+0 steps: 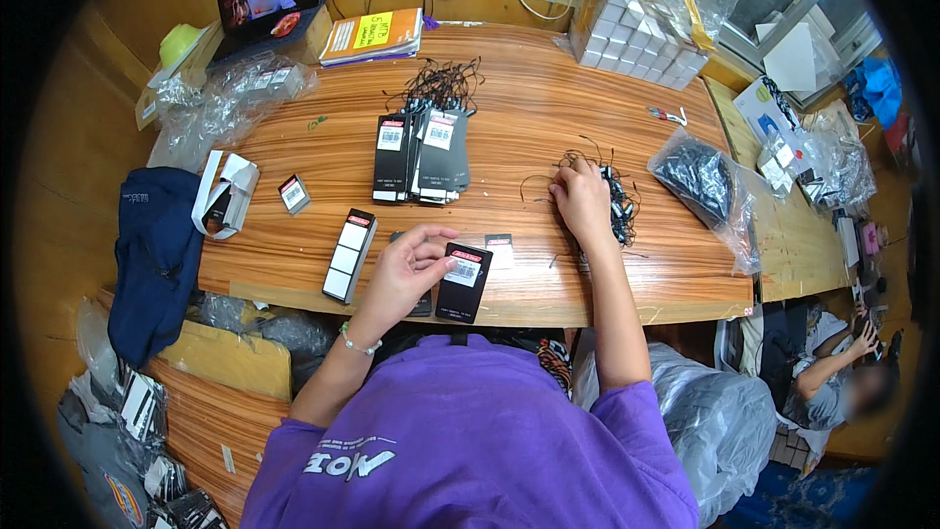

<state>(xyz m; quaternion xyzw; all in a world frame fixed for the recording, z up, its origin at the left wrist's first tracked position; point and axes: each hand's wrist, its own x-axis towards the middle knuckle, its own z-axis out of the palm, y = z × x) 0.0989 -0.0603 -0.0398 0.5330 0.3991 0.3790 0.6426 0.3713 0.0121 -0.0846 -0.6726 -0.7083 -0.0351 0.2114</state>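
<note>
Between the thumb and fingers of my left hand [411,269], a black hang tag [458,306] with a red label and a white barcode sticker is held upright near the table's front edge. My right hand [584,198] reaches into a tangled pile of black hang tag strings [621,208], its fingers curled on some of them. Behind my left hand lies a thick stack of black hang tags [392,174], with black strings [446,86] bunched at their far ends. Another tag [499,251] lies flat between my hands, and more dark tags are partly hidden under my left hand.
Left of my left hand stands a block of tags with blank white faces [345,261]. Farther left are a small tag [294,194] and a white strip roll [233,198]. A plastic bag of black strings [700,181], red-handled cutters [668,116] and wrapped white boxes [641,34] sit to the right.
</note>
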